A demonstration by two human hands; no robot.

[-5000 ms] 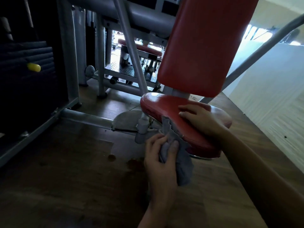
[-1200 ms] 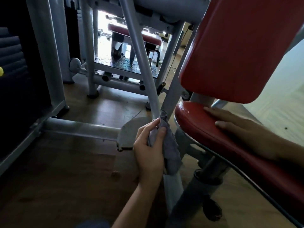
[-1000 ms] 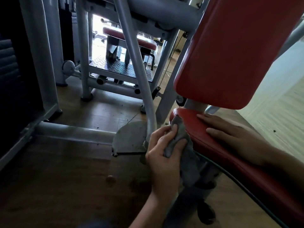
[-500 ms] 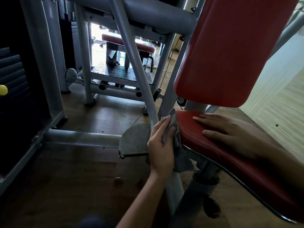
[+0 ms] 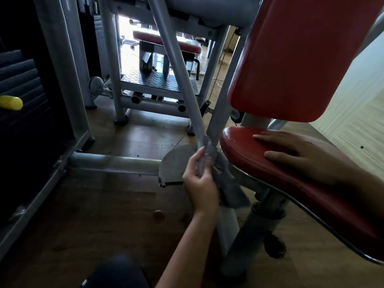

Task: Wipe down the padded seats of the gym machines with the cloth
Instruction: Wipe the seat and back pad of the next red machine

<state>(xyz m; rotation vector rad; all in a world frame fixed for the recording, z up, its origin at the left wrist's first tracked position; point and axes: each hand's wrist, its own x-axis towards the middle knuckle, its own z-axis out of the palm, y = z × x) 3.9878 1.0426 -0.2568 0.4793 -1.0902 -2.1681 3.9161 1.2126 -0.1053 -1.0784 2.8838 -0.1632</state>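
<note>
grey, crumpled cloth [image 5: 225, 179] bunched in left hand [image 5: 200, 183], just beside front edge of red seat [image 5: 259, 161]. right hand [image 5: 305, 154] flat, fingers spread on seat. open wooden floor [image 5: 93, 215] leftward.

Wooden floor [image 5: 116, 208] under machine frames [image 5: 112, 162]

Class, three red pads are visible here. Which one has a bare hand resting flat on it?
The near seat pad, below the upright backrest; the right hand lies on it. The far bench pad is untouched.
</note>
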